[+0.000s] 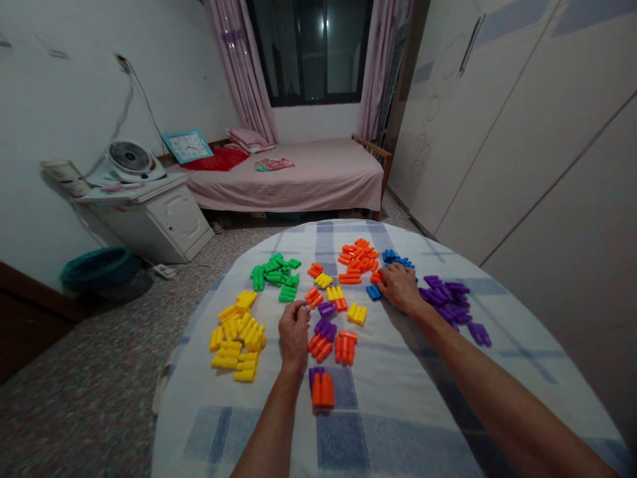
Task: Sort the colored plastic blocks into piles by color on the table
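My right hand [399, 287] reaches to the far side of the table, its fingers bent down on an orange plastic block [377, 277]. Just beyond it lies a pile of blue blocks [395, 257], and a separate blue block [373, 292] sits beside the fingertips. My left hand [294, 332] rests on the cloth with curled fingers; whatever is inside them, if anything, is hidden. Near those fingers are an orange block [313, 297] and a purple block [327, 309]. Closer to me, a purple-and-orange group [322, 390] lies between my forearms.
Yellow blocks [239, 335] and green blocks [275, 271] lie in piles on the left. Orange blocks [359, 255] are heaped at the back, purple blocks [445, 299] at the right. A checked cloth covers the round table [398, 418]. Beyond stands a bed [298, 179].
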The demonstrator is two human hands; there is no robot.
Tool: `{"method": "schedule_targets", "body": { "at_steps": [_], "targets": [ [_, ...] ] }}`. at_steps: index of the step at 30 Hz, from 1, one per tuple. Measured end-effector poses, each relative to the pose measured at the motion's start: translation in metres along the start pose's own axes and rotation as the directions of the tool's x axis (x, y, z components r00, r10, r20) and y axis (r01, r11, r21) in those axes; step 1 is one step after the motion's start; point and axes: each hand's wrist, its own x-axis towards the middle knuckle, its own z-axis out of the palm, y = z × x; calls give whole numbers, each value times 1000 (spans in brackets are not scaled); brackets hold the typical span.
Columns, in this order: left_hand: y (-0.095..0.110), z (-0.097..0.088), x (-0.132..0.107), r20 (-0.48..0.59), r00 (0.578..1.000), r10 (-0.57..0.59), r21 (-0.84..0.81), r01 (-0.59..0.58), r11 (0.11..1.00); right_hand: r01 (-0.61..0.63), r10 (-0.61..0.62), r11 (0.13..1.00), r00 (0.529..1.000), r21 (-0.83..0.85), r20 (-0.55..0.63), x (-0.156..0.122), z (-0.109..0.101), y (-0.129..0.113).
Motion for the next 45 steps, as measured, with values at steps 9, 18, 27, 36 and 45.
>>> {"method": "schedule_targets", "body": {
  "at_steps": [9,18,27,36,45],
  "targets": [
    [-5,-1,1,-2,1000,0,-9,0,1000,-31,62,964,992,263,-112,43,-20,-26],
    [-4,0,1,7,1000,-3,-6,3,1000,259,-286,741,956,620,-57,-26,-20,-84],
    [-3,-2,1,18,999,29,-9,-29,1000,277,-323,888,944,368,69,-60,-20,-129],
    [-5,-1,0,10,1000,7,-22,-7,1000,200,-240,959,949,201,202,-55,-22,-144],
    [-7,0,2,2,1000,-3,-15,3,1000,184,-197,914,980,362,-2,-65,-36,-114]
  ]
}}
